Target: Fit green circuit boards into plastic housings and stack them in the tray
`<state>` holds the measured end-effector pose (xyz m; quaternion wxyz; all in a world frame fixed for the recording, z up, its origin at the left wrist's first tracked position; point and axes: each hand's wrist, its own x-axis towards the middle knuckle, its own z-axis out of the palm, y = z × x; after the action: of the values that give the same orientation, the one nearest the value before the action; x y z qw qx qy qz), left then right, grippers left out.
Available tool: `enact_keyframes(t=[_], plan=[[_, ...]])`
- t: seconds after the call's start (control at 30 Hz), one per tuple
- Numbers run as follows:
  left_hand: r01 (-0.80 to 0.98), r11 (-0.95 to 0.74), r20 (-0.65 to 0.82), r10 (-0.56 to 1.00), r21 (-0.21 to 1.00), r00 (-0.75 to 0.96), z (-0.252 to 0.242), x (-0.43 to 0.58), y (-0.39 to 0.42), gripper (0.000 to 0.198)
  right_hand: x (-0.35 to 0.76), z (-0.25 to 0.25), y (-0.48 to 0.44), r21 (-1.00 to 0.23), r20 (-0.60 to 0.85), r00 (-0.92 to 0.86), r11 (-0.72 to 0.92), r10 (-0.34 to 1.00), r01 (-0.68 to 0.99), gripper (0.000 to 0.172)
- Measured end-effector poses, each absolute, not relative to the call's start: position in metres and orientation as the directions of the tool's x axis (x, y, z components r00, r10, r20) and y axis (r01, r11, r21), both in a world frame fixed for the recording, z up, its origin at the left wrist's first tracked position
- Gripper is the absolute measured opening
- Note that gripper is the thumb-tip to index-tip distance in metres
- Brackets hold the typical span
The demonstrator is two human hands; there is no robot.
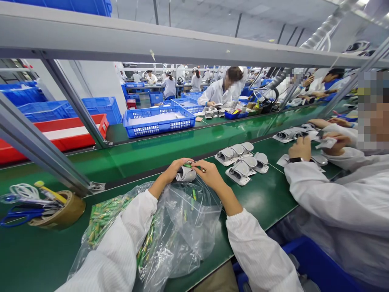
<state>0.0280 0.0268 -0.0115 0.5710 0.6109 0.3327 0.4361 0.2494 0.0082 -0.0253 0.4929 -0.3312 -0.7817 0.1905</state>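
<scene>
My left hand (174, 169) and my right hand (209, 173) meet over a grey-and-white device (186, 174), both closed around it just above a clear plastic bag (185, 227). A small green battery (192, 165) shows at the top of the device, under the fingertips of my right hand. The bag lies under my forearms and holds several green batteries (101, 219) in strips.
Several more grey-and-white devices (241, 162) lie on the green belt (170, 148) to the right. A co-worker in a white coat (340, 202) handles devices at the right. A tape roll with scissors and pens (57, 209) stands at left. Blue crates (158, 119) and a red crate (69, 134) lie beyond.
</scene>
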Motion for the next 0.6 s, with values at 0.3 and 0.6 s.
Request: enact_keyframes(t=[0.3, 0.6], plan=[[-0.201, 0.075, 0.02, 0.9, 0.977, 0.435, -0.013, 0.029, 0.027, 0.077, 0.246, -0.015, -0.002, -0.764, 0.528, -0.263, 0.587, 0.808, 0.267, 0.022], [-0.22, 0.052, 0.04, 0.919, 0.974, 0.392, -0.016, 0.031, 0.028, 0.079, 0.23, -0.011, -0.009, -0.982, 0.19, -0.009, 0.191, 0.982, 0.002, 0.038]])
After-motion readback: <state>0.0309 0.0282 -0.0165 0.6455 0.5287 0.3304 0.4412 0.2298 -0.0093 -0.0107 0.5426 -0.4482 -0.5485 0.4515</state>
